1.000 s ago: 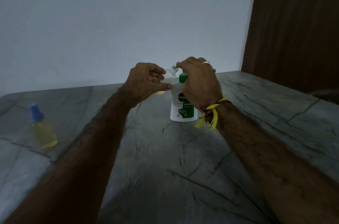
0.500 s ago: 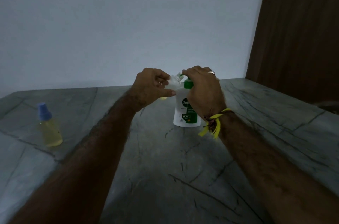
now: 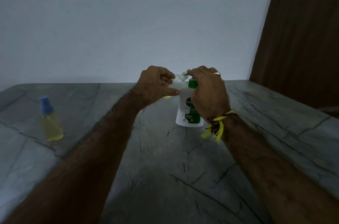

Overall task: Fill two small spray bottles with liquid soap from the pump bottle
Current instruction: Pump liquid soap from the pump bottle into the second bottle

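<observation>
His left hand (image 3: 156, 86) pinches the open spray bottle (image 3: 177, 81), tilting its neck to the nozzle, while his right hand (image 3: 207, 89) curls over the pump bottle (image 3: 185, 109) on the stone table (image 3: 165, 177), seemingly to pump soap in; the capped spray bottle (image 3: 50, 121) stands well apart, already full.

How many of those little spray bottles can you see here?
2. A capped spray bottle with a blue top stands on the table's left side. An open spray bottle is held tilted in the left hand.
</observation>
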